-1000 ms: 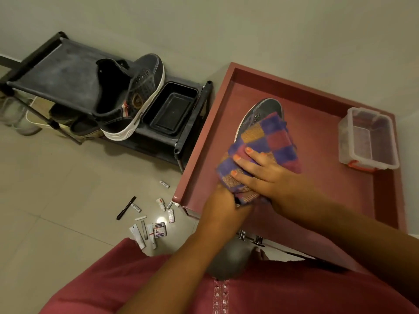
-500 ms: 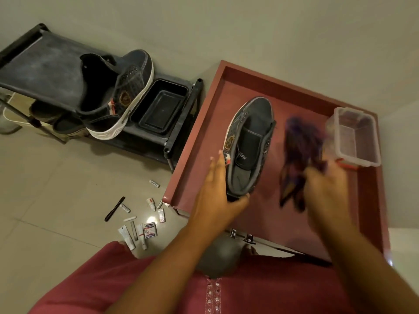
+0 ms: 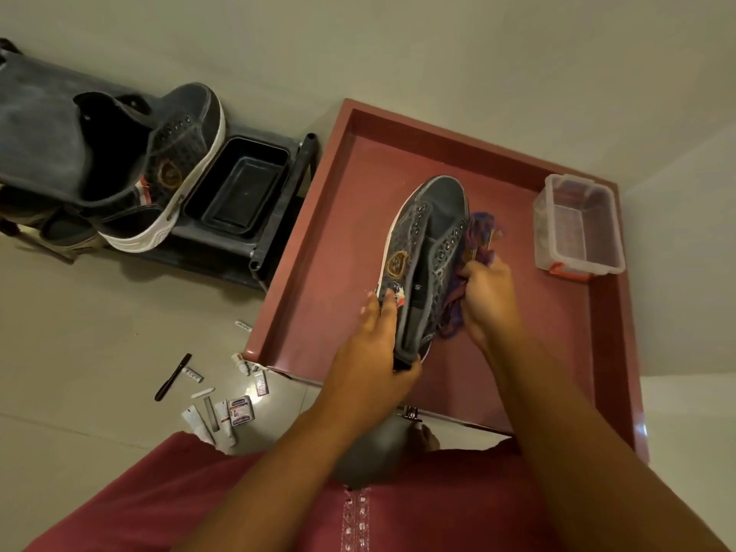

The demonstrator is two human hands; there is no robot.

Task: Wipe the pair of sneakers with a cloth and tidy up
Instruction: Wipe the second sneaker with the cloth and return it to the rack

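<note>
A dark grey high-top canvas sneaker [image 3: 428, 249] with a white rubber sole, metal eyelets and a round gold emblem on its side is seen standing on the reddish-brown rimmed tabletop [image 3: 330, 249], toe pointing away from the person. Its laces are not seen, and its tongue and dark insole are exposed. The heel of the sneaker is grasped by the left hand [image 3: 374, 356], the thumb hooked round the back edge and the fingers laid along the side. A crumpled purple and orange checked cloth [image 3: 474, 253] is bunched in the clenched right hand [image 3: 488, 296] and is pressed against the sneaker's right side. The matching grey high-top sneaker [image 3: 159, 169] is propped on the black shoe rack [image 3: 36, 125] to the left, beside a black plastic tray [image 3: 239, 189]. A clear plastic box with orange clips [image 3: 577, 225] is set at the tabletop's far right corner. Small tubes and packets [image 3: 223, 408] are scattered on the tiled floor.
</note>
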